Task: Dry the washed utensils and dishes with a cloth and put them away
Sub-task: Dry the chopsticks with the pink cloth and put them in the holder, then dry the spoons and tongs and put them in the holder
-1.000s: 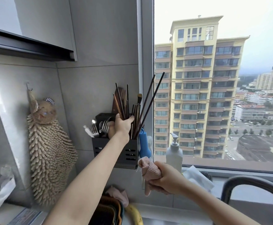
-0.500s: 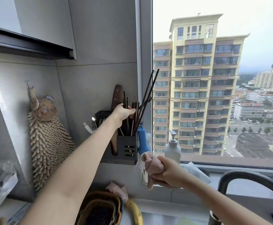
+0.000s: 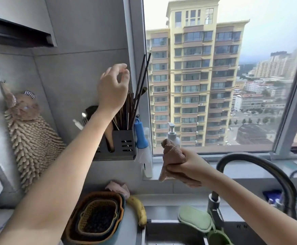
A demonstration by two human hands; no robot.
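The room is a kitchen corner: a grey tiled wall [image 3: 84, 68] meets a wide window [image 3: 271, 41], above a table [image 3: 129, 228] with a steel sink [image 3: 170, 234]. A beige shaggy towel [image 3: 29, 138] hangs on the left wall. A dark holder [image 3: 123, 144] is fixed to the wall at the corner.

The chopsticks [image 3: 126, 110] stand in its right compartment. Their long axis is near upright, with the upper ends leaning slightly right toward the window. They are thin, brown and dark. Two long black ones rise above the rest.

The left hand [image 3: 112, 87] hovers over them, apart from them. Its grip is loose and empty, with the fingers curled. Stacked baskets [image 3: 98, 216] and a banana [image 3: 139, 209] lie on the table below.

The right hand [image 3: 192, 167] is in front of the sill, its grip closed round a bunched pinkish-brown cloth [image 3: 172, 154]. A dark curved tap [image 3: 250, 161] arches over the sink.
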